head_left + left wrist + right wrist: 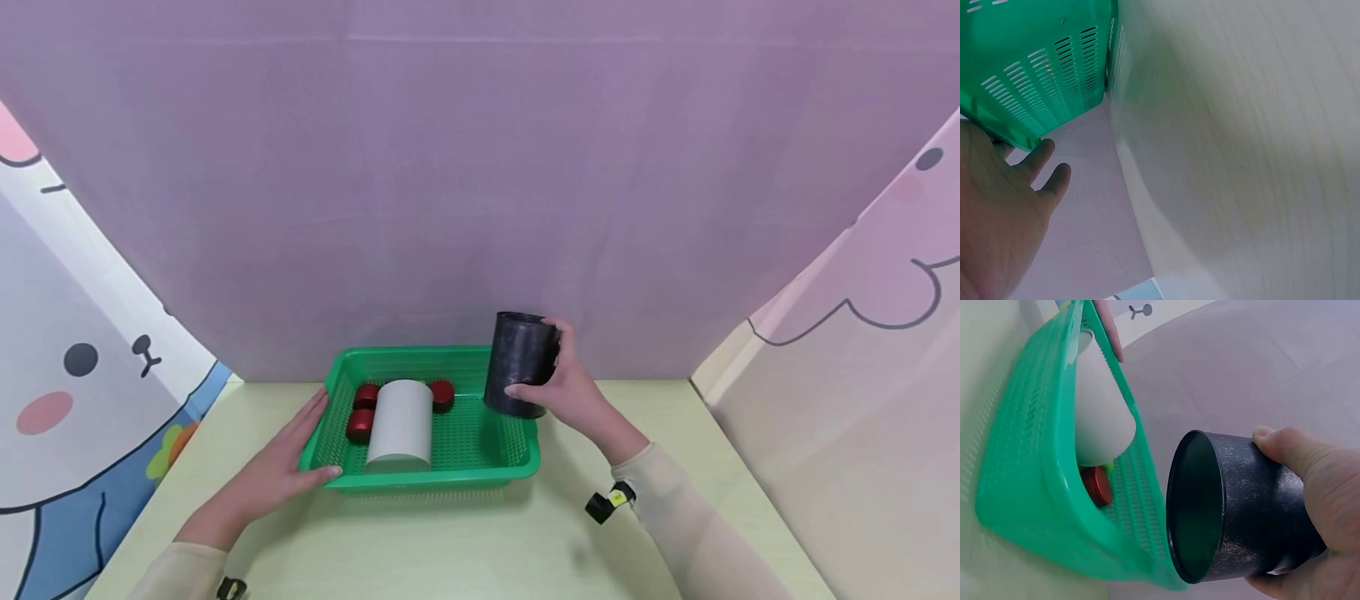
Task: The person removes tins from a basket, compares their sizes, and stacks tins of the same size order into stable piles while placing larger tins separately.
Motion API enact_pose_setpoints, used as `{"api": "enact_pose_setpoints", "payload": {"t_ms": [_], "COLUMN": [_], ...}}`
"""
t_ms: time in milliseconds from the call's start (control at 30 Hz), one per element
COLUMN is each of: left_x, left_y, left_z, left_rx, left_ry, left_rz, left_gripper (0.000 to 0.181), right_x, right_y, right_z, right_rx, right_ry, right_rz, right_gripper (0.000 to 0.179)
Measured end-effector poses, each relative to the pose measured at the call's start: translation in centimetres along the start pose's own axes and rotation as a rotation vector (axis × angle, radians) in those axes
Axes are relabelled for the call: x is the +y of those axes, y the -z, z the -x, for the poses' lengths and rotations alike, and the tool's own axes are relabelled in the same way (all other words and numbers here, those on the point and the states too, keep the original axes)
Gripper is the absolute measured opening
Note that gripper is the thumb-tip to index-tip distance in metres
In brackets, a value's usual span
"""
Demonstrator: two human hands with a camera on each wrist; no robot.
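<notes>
My right hand [573, 392] grips a black can [521, 364] by its side, held above the right end of a green plastic basket [465, 479]. In the right wrist view the can's open mouth faces down toward the basket. My left hand [277, 467] rests against the basket's left end, fingers along the side and thumb at the front corner; in the left wrist view its fingers look fairly straight. Inside the basket lie a white cylinder [401, 425] and several small red round pieces, such as this red piece [360, 426] at the left.
A light wooden table [420, 550] carries the basket. Behind it rises a purple cloth wall [480, 183], with cartoon-printed panels [82, 392] at both sides. A bit of lime green [1109, 467] shows beside the white cylinder in the right wrist view.
</notes>
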State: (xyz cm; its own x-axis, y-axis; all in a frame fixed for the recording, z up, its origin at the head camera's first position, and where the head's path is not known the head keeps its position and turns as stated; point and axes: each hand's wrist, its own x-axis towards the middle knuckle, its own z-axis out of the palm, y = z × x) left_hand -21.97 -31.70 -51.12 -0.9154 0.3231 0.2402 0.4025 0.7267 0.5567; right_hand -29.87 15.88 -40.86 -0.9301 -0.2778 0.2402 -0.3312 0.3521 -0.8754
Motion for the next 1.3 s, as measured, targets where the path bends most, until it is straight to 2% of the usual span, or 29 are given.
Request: {"api": "enact_pose_setpoints", "payload": {"t_ms": [267,533,733,1000,1300], "left_x": [0.0,0.0,0.0,-0.2,-0.3], "left_y": [0.0,-0.1,0.0,-0.1,-0.2], "left_z": [0.0,0.0,0.0,0.0,0.0], "left_rx": [-0.009,-0.013,-0.015,-0.011,-0.001], "left_ry": [0.013,0.020,0.027,0.016,0.010], "left_rz": [0.001,0.011,0.006,0.008,-0.010], "left_gripper": [0.113,0.112,0.113,0.112,0.112], "right_x": [1.0,3.1,4.6,7.2,10.9], "right_y": [1.6,2.9,3.7,3.8,3.3], "right_z": [0.6,0.8,0.8,0.5,-0.2], "right_rx": [0.059,0.118,0.184,0.295,0.361], "right_ry": [0.030,0.069,0.107,0.214,0.292], "right_rz": [0.081,0.177,0.190,0.231,0.293], "right_gripper": [0.120,0.122,0.121,0.120,0.116]}}
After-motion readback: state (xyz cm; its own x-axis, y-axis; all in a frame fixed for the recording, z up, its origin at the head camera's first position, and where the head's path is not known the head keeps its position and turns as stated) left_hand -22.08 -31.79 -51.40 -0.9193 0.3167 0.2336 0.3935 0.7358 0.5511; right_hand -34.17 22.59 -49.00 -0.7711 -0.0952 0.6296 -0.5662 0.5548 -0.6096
